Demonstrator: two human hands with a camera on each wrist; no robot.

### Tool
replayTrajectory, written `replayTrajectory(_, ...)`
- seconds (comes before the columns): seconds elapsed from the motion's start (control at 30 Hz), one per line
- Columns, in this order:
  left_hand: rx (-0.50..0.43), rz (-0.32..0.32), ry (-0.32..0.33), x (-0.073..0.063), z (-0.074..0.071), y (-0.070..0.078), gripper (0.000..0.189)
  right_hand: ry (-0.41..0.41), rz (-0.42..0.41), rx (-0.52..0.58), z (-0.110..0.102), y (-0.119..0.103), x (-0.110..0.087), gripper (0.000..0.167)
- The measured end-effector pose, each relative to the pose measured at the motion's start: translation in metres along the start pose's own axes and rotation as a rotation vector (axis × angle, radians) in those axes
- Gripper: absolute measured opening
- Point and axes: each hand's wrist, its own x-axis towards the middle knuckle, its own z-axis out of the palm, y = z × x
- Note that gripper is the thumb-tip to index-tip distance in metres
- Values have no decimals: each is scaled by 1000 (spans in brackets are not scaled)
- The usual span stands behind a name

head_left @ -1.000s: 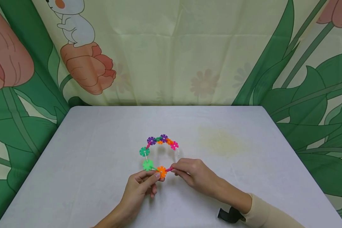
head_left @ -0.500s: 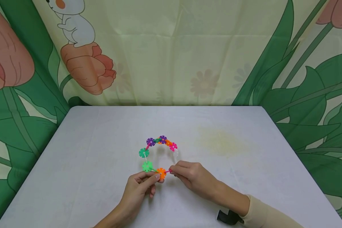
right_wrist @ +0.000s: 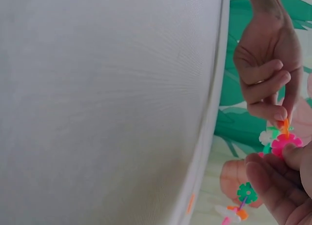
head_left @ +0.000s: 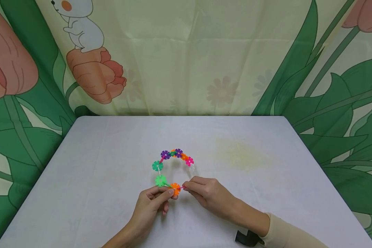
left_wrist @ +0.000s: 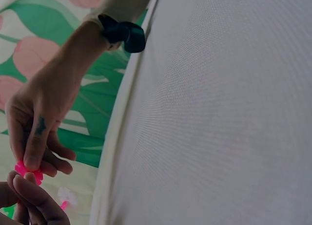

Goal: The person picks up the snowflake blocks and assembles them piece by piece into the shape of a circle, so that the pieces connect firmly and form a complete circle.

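A loop of flower-shaped plastic linking discs is held up above the table. My left hand (head_left: 152, 205) pinches an orange disc (head_left: 175, 188) at its near side, thumb on top. Just right of it, the fingertips of my right hand (head_left: 212, 193) grip a pink disc (right_wrist: 282, 143), which shows almost edge-on in the head view and meets the orange one. A light green disc (head_left: 161, 181), a teal disc (head_left: 157, 165) and purple discs (head_left: 178, 153) follow round the loop. A whitish disc (head_left: 192, 168) lies near my right hand; whether it joins the pink one is hidden.
A white cloth covers the table (head_left: 96, 172), with a faint yellowish stain (head_left: 241, 153) on the right. Behind it hangs a printed curtain (head_left: 173, 69). A black strap (head_left: 247, 238) is at my right wrist.
My right hand has shifted slightly left and toward me. The pink disc has turned to look thinner. My left hand keeps its pinch on the orange disc, nearly still.
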Motion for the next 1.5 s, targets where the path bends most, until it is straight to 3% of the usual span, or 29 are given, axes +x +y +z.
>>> replayTrajectory(0.3, -6, -4, 23, -1, -2, -1, 32, 42, -29, -10, 2, -2, 2, 33)
replayTrajectory(0.4, 3, 6, 24, -1, -4, -2, 33, 42, -4, 31, 2, -2, 3, 31)
replayTrajectory(0.5, 15, 14, 32, -1, -6, -2, 32, 20, 80, 130, 1, 0, 3, 25)
replayTrajectory(0.6, 21, 9, 50, -1, -7, 0, 31, 26, 189, 245, 0, 9, 2, 11)
replayTrajectory(0.67, 18, 4, 64, -1, -8, 2, 31, 30, 304, 321, -3, 19, 1, 4)
replayTrajectory(0.83, 7, 4, 67, -2, -10, 4, 31, -47, 733, 567, -7, 55, 3, 11)
replayTrajectory(0.9, 9, 3, 61, -2, -10, 5, 32, -82, 887, 618, -4, 69, 6, 12)
replayTrajectory(1.0, 9, 3, 56, -3, -9, 6, 32, -108, 991, 600, 5, 85, 13, 12)
replayTrajectory(1.13, 3, -4, 58, -2, -8, 7, 31, -135, 970, 509, 18, 98, 27, 17)
replayTrajectory(1.3, -2, -15, 58, -2, -8, 8, 32, -163, 862, 402, 31, 114, 47, 29)
replayTrajectory(1.5, -9, -18, 58, -2, -10, 9, 31, -266, 703, 325, 42, 126, 68, 40)
